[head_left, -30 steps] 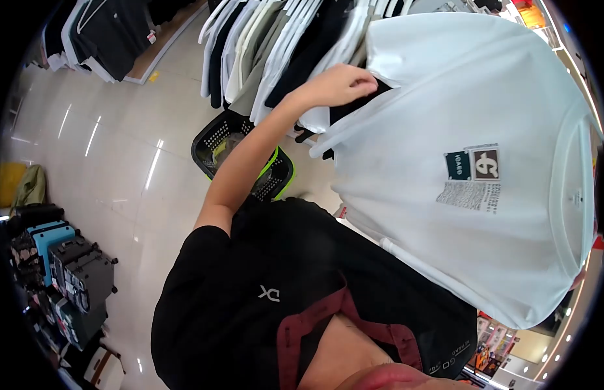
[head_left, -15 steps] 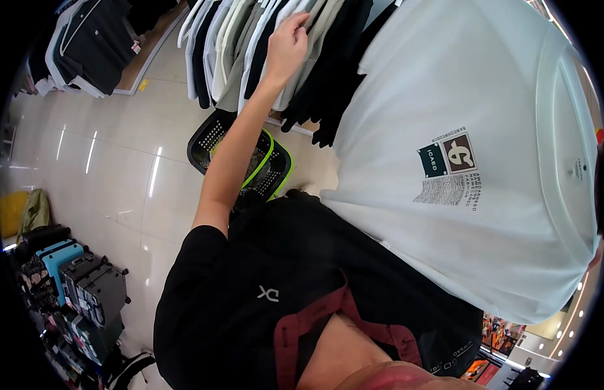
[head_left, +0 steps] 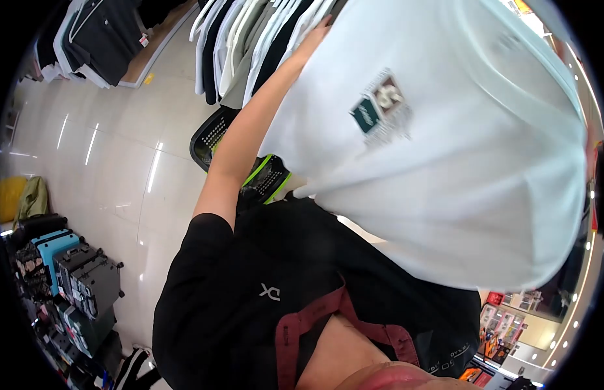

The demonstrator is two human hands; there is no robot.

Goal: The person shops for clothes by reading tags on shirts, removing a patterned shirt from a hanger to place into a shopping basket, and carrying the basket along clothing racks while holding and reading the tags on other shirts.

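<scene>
My left hand (head_left: 313, 40) reaches to the top of a row of hung shirts (head_left: 250, 45). A large white T-shirt (head_left: 438, 175) partly covers this hand, and only some of its fingers show beside the garments. What they grip, if anything, cannot be made out. The T-shirt is spread in front of my body on the right, with a green and brown printed patch (head_left: 378, 110) on its chest and its neckline toward the upper right. My right hand cannot be made out behind or beside the T-shirt.
A black basket with lime-green trim (head_left: 266, 179) stands on the glossy tiled floor (head_left: 120, 169) below the rack. Dark shirts (head_left: 110, 39) hang at the upper left. Several suitcases (head_left: 87, 279) stand at the lower left.
The white T-shirt has swung left and up, now covering the dark clothes on the rack and part of my left hand. My left hand has shifted slightly right along the hung shirts.
</scene>
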